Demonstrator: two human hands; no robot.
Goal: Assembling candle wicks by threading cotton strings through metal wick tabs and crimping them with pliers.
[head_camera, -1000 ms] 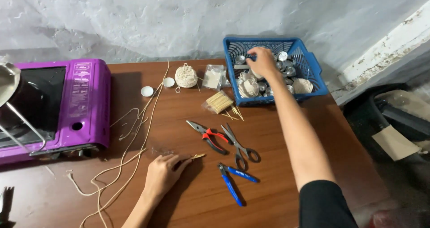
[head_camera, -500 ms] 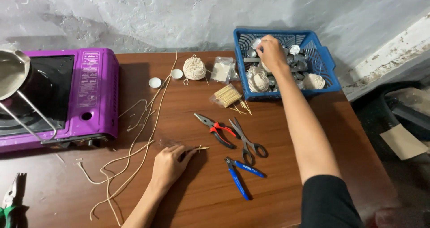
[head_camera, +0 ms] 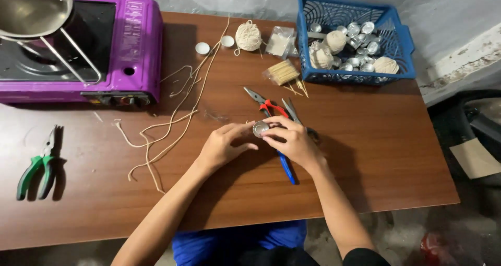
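The small metal cup [head_camera: 260, 128] sits at the middle of the table [head_camera: 365, 156], pinched between the two hands just above the wood. The right hand [head_camera: 292, 140] curls its fingers [head_camera: 274, 132] closed around the cup's right side, while the left hand [head_camera: 224, 146] meets it from the left, fingertips touching the rim; whether a wick is also held there cannot be told. A light cup like this could squirt out of so small a grip, or dent if squeezed hard. Under the right hand lie the blue-handled pliers [head_camera: 286, 168], with the red-handled pliers [head_camera: 269, 107] and scissors [head_camera: 292, 112] just beyond, so a wrist could knock them or catch a point. To the left, loose string [head_camera: 167, 135] trails where a forearm might drag it. Farther off, the blue basket [head_camera: 355, 41] and the purple stove [head_camera: 78, 52] with its pan [head_camera: 31, 7] stand well apart.
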